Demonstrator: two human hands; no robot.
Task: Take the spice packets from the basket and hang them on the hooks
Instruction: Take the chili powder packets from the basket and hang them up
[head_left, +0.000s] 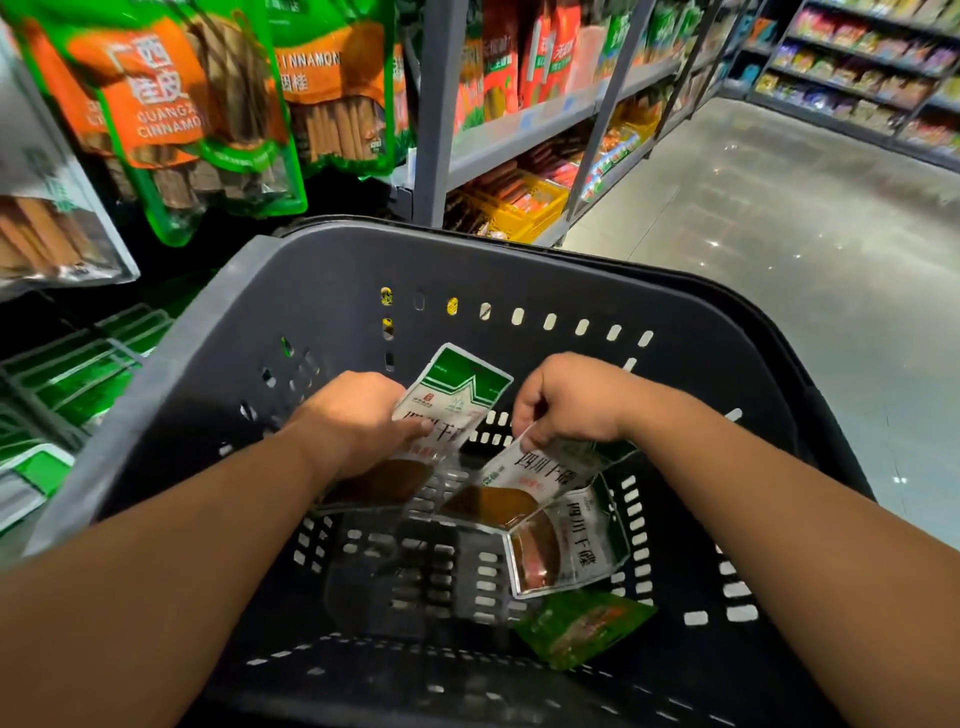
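Observation:
Both my hands are down inside a dark grey perforated basket (218, 332). My left hand (358, 421) grips a white and green spice packet (457, 389) that stands tilted with its green top up. My right hand (566, 400) pinches the top of a second white packet (524, 478) lying flatter. A third white packet (576, 545) lies under it on the basket floor, and a green packet (582, 629) lies nearer to me. No hook is clearly visible; hanging packets cover them.
Green and orange cinnamon packets (171, 104) hang at upper left, above more hanging green packets (78, 374). A grey shelf post (441, 104) stands behind the basket. Stocked shelves (545, 119) run along the aisle, with shiny grey floor (779, 234) to the right.

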